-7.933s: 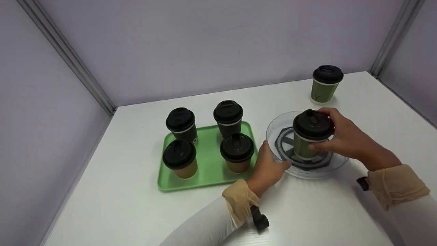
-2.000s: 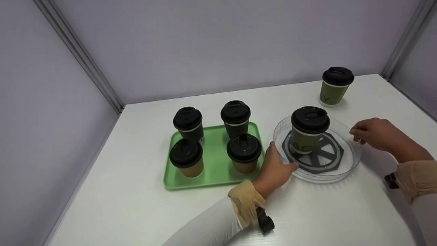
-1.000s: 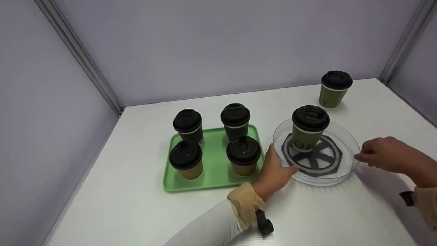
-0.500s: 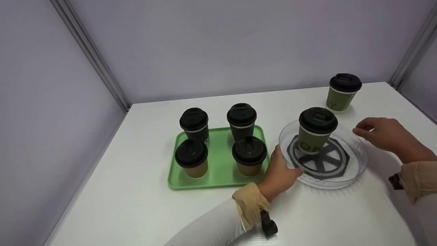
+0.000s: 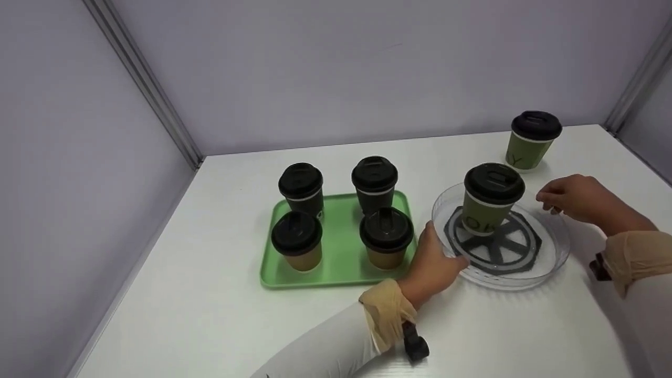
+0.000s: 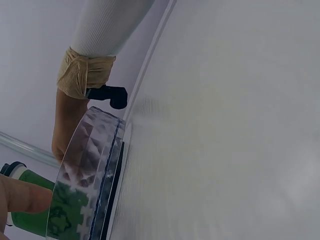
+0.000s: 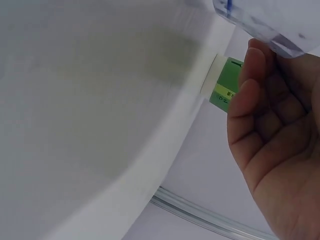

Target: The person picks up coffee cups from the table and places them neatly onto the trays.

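A clear round plastic turntable (image 5: 554, 262) with a dark wheel pattern under it lies at the right. On it, left of its middle, stands a green paper cup (image 5: 480, 212) with a black lid, dark letters facing me. My left hand (image 5: 430, 270) presses against the turntable's left side; in the left wrist view its straight thumb (image 6: 25, 195) touches the clear wall. At the right rim my right hand (image 5: 580, 199) has curled fingers, which seem to pinch the edge. In the right wrist view the clear edge partly covers those fingers (image 7: 245, 97).
A green tray (image 5: 336, 275) carries several black-lidded cups, including a brown cup (image 5: 386, 257) at its near right corner by my left hand. A second green cup (image 5: 526, 152) stands behind the turntable. A wall (image 5: 341, 79) bounds the white table (image 5: 199, 294).
Earlier my right hand gripped the green cup over the turntable; it then let go and moved to the right rim. The cup has turned, showing different letters. My left hand stays at the turntable's side.
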Demonstrator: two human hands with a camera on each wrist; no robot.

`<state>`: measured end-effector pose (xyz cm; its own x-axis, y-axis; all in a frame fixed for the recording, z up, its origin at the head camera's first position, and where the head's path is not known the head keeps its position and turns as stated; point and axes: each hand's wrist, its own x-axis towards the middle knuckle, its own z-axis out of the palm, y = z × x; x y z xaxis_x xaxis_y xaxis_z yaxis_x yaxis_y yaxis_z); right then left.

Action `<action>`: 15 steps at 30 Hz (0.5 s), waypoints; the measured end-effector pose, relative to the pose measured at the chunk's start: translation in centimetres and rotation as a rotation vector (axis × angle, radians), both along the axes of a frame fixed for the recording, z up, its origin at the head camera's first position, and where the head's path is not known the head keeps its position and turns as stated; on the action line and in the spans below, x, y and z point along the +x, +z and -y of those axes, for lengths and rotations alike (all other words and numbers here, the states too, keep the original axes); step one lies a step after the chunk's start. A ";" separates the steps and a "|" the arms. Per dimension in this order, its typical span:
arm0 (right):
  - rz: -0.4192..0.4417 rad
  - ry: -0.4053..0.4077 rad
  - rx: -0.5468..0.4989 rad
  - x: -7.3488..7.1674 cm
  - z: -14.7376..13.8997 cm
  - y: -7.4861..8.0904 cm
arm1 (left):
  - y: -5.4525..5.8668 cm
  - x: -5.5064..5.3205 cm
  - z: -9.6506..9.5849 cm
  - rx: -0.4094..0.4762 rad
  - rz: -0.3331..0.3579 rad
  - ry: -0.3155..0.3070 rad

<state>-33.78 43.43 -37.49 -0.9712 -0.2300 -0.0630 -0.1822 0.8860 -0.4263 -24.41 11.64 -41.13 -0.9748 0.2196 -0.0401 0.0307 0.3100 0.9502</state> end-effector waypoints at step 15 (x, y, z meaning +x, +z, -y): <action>0.053 -0.042 -0.063 3.0 -0.3 -0.1 | 0.1 0.0 0.1 -0.007 0.014 0.013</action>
<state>-30.82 43.69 -37.59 -0.9756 -0.1947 -0.1011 -0.1216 0.8635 -0.4894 -24.37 11.49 -41.05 -0.9768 0.2068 -0.0556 0.0132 0.3172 0.9483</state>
